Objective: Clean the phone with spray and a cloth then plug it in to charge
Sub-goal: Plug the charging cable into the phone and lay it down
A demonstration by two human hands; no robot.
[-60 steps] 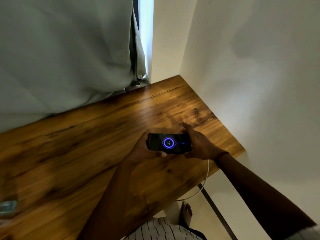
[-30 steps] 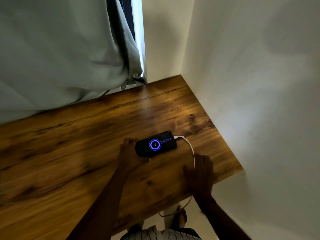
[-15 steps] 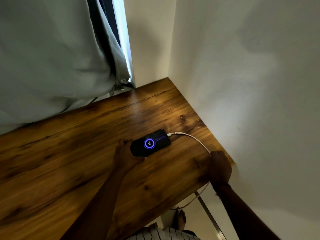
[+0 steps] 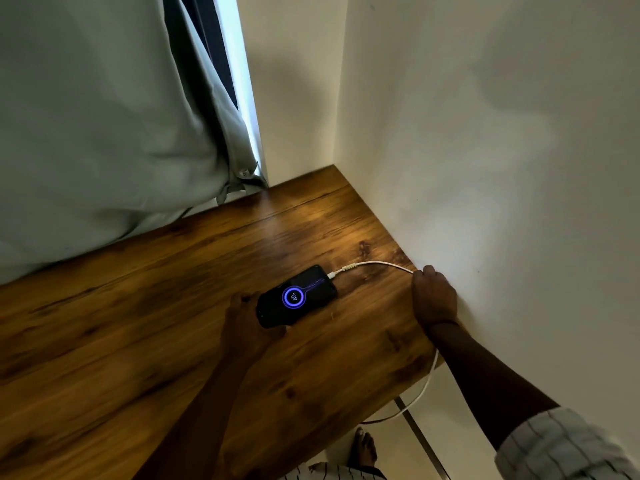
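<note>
Lying flat on wooden desk (image 4: 145,327) in white-walled corner, phone (image 4: 296,296) with cable (image 4: 377,264) plugged in; left hand (image 4: 247,329) gripping phone's end, right hand (image 4: 433,296) closed on cable beside wall (image 4: 502,161); curtain (image 4: 104,109) behind.

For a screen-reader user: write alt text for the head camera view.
A phone lies flat on a wooden table, its screen showing a blue charging ring, with a white cable plugged into its far end. The left hand steadies the phone's near end; the right hand holds the cable beside a white wall.
</note>
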